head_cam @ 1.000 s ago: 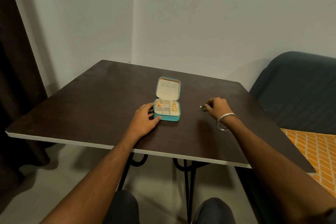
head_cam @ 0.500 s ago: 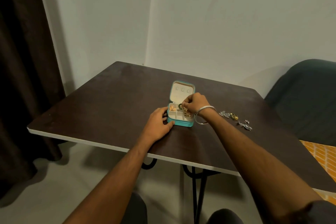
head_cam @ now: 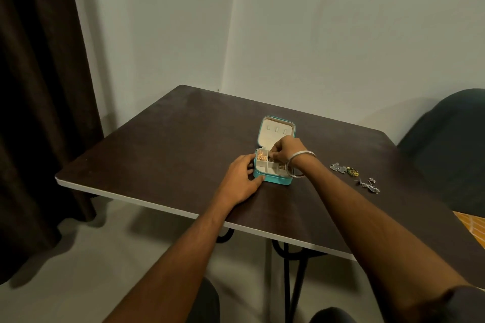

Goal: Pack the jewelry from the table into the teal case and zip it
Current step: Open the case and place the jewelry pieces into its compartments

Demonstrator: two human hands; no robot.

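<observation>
Dark tabletop [head_cam: 162,144]: left hand [head_cam: 242,178] grips the open teal case [head_cam: 273,177]; right hand [head_cam: 287,149], fingers pinched inside it, contents unclear; loose jewelry [head_cam: 354,174] lies to its right.

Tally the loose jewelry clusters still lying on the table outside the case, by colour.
Silver clusters: 2, one nearer the teal case and one farther right
Green-and-gold cluster: 1
Total: 3; single pieces are too small to count.
</observation>
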